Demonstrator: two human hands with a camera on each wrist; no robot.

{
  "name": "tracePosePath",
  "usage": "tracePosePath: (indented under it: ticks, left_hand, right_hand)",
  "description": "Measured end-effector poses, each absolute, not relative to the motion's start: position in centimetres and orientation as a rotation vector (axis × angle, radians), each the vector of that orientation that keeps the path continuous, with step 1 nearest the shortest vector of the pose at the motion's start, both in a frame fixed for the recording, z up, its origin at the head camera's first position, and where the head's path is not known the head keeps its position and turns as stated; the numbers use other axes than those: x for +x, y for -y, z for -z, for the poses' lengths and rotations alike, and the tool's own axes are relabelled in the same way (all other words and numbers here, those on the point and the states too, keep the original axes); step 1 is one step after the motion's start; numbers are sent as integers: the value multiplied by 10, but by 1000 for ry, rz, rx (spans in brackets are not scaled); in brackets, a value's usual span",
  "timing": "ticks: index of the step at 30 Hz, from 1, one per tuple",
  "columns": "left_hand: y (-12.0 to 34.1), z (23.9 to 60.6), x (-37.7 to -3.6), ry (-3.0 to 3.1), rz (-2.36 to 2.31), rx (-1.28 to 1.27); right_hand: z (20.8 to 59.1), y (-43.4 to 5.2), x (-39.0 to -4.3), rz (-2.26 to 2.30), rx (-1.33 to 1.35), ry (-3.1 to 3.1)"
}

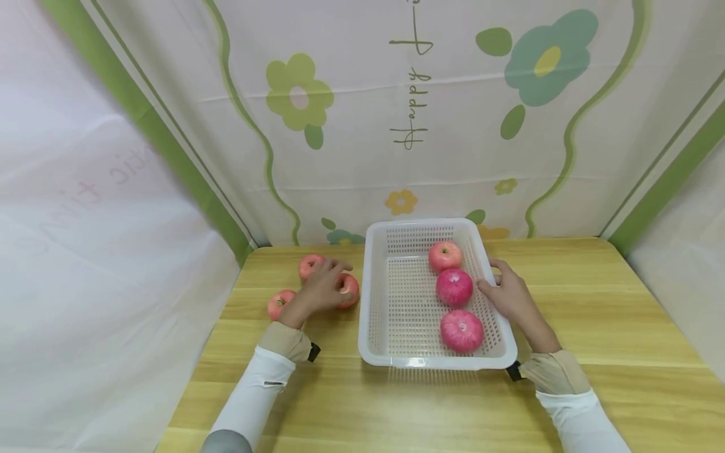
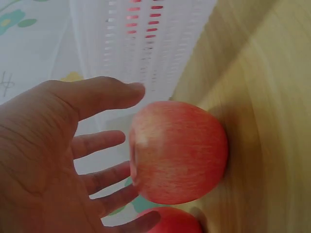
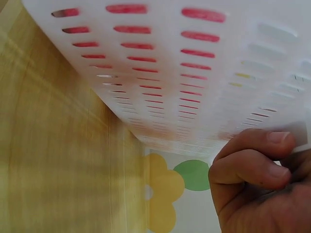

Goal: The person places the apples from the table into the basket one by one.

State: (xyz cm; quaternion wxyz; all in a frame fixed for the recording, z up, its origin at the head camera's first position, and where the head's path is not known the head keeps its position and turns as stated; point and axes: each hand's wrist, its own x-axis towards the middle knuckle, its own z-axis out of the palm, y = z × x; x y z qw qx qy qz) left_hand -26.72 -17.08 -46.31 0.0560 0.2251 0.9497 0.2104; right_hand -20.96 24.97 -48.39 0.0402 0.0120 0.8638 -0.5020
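Apple sits on the tabletop, just left of the white basket. Left hand is over it, fingers spread and released; left wrist view shows palm beside the apple, no grip. Two more apples on the tabletop nearby: one behind, one to the left. Right hand grasps the basket's right rim, fingers curled on the edge. Three apples lie in a row inside the basket.
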Motion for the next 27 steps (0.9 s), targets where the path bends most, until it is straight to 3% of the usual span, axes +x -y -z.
tracePosePath:
  ticks: [27]
  left_hand:
    - [169, 480, -266, -2809, -717, 618]
  right_hand:
    - [489, -251, -209, 1603, 30, -2616]
